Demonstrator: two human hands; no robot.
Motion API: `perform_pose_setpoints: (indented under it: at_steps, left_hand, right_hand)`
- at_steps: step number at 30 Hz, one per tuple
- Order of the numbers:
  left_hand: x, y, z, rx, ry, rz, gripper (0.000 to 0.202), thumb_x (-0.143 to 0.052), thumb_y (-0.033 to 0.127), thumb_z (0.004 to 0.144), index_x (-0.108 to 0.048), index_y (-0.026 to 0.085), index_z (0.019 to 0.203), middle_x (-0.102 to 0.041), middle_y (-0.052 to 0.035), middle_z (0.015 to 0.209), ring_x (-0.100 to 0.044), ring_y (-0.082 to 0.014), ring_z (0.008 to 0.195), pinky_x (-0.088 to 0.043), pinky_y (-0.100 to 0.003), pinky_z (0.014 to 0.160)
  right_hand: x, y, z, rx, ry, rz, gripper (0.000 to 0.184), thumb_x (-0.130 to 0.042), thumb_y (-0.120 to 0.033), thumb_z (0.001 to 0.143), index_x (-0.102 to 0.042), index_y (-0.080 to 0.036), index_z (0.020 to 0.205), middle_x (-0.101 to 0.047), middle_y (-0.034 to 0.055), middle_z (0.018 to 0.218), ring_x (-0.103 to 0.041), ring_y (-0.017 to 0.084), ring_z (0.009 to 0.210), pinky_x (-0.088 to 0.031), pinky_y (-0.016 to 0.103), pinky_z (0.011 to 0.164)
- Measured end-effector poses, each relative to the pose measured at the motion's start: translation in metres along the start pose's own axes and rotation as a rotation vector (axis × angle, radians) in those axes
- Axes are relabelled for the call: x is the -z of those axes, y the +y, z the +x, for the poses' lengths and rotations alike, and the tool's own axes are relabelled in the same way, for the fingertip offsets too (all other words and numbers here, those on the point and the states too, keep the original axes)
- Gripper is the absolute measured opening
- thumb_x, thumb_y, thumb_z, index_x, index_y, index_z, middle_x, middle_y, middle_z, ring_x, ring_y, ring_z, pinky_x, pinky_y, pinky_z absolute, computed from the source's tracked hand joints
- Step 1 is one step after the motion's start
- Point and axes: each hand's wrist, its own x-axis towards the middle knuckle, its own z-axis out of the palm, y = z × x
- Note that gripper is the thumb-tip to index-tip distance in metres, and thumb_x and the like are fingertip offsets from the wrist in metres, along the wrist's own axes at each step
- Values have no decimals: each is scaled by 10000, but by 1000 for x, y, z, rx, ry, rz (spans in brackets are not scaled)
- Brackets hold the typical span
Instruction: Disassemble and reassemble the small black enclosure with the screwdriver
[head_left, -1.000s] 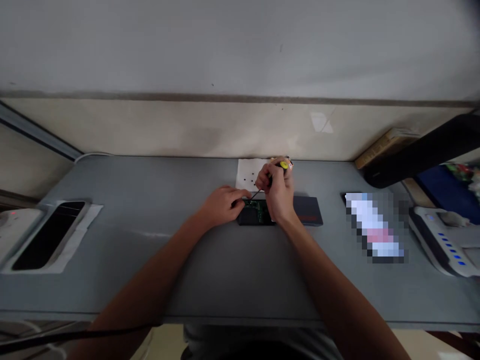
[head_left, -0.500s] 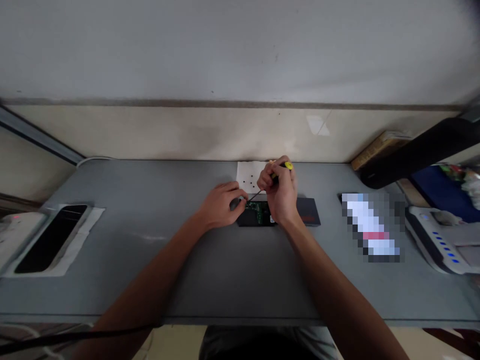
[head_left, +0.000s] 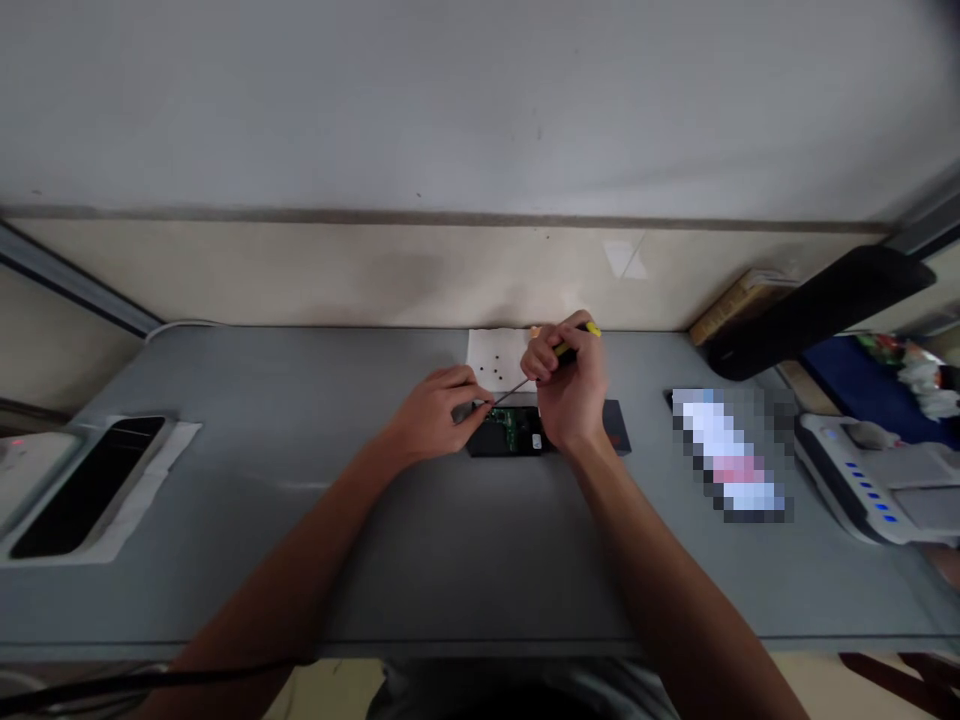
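My right hand [head_left: 570, 395] is closed round a small screwdriver [head_left: 559, 352] with a yellow and black handle. Its thin shaft slants down to the left, and the tip meets the upper left corner of a small black device [head_left: 510, 432] with a green circuit board showing inside. My left hand [head_left: 435, 415] rests on the grey table [head_left: 450, 540] at the device's left end, fingers pinched against that corner beside the tip. A dark cover [head_left: 616, 428] lies just right of the device, partly behind my right hand.
A white paper [head_left: 499, 358] with several tiny dark screws lies behind the device. A black phone [head_left: 82, 485] on a white cloth sits far left. At right are a blurred-out object [head_left: 727, 455], a white device with blue lights [head_left: 870, 480] and a black lamp arm [head_left: 817, 310].
My right hand has tilted the screwdriver handle a little further right. The view has drifted slightly, and both hands stay at the device.
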Motion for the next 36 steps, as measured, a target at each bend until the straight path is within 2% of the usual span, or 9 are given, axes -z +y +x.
perform_pose_setpoints:
  at_steps: [6,22,36]
  left_hand:
    - [-2,1,0,-4,8,-9,187,-561,197,977,-737,190,914,-671,-37,815,-641,-169,775,-543,-315,791]
    - [-7,4,3,97,94,-115,242,-574,323,1014,-757,196,919,-680,-34,797,-644,-165,742,-544,-302,738]
    - [-9,8,2,120,88,-151,252,-575,337,1019,-768,202,928,-685,-34,790,-640,-164,745,-550,-312,751]
  right_hand:
    - [-3,1,-2,-11,10,45,285,-618,-243,749,-344,-234,671,-311,-80,606,-251,69,506,-247,217,459]
    - [-4,-4,-4,71,27,24,322,-625,-266,765,-315,-240,683,-301,-74,620,-265,75,510,-259,233,476]
    - [-5,-9,-5,32,45,2,289,-612,-288,773,-343,-236,683,-285,-74,625,-282,74,502,-274,240,488]
